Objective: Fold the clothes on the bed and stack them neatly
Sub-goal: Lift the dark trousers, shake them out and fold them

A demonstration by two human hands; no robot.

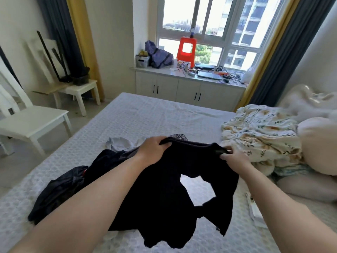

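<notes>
A black garment point(164, 189) hangs in the air above the bed point(145, 115), held up by its top edge. My left hand point(155, 148) grips the left end of that edge. My right hand point(235, 158) pinches the right end. The cloth droops between and below my forearms, with a gap in it showing the sheet. Under it, to the left, lies a heap of dark clothes point(60, 189). A white garment point(120, 143) and a patterned grey piece point(179, 137) lie just behind my left hand.
A crumpled floral quilt point(260, 136) and pillows point(317, 147) fill the bed's right side. A small white object point(252, 207) lies on the sheet near my right forearm. White chairs point(34, 121) stand left of the bed. A cluttered window cabinet point(187, 86) is beyond its far edge.
</notes>
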